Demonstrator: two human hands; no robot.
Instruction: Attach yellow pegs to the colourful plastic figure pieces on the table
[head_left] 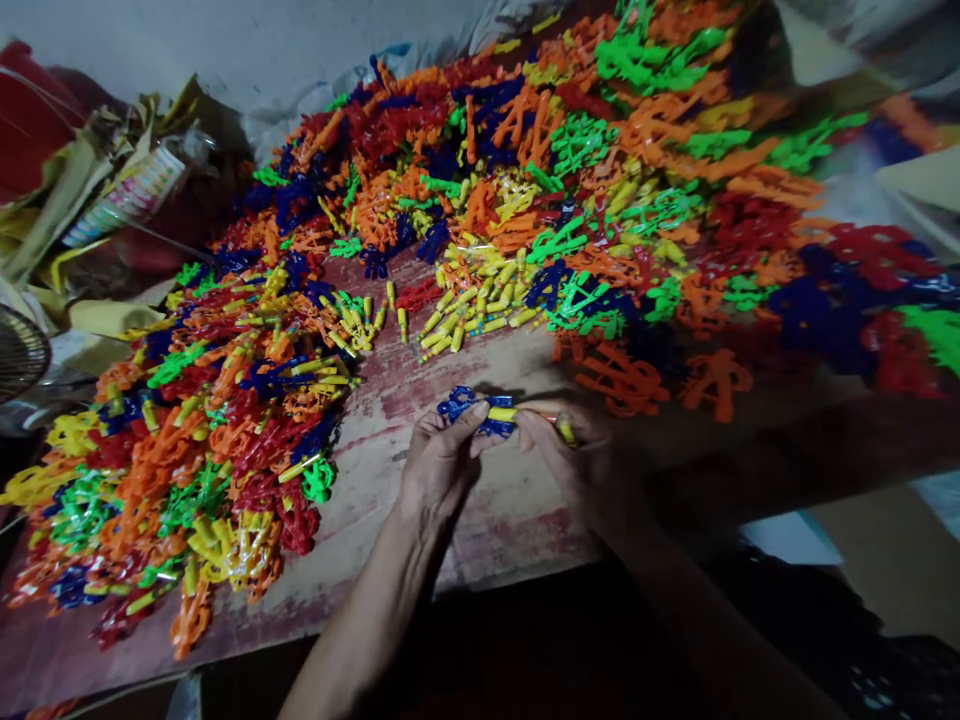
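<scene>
On the near side of the heap of coloured plastic toy pieces (525,200), above the worn red bench (390,400), the left hand (439,455) clamps its fingers on a small blue plastic piece (459,402) to steady it, while the right hand (559,440) pinches a short yellow plastic peg (502,413) against it.

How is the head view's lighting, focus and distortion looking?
Head view: table centre lit, bottom right lost in shadow; right-edge plastic pieces blurred and stretched; left hand on the blue piece and right hand on the yellow tube sharp but dim.
</scene>
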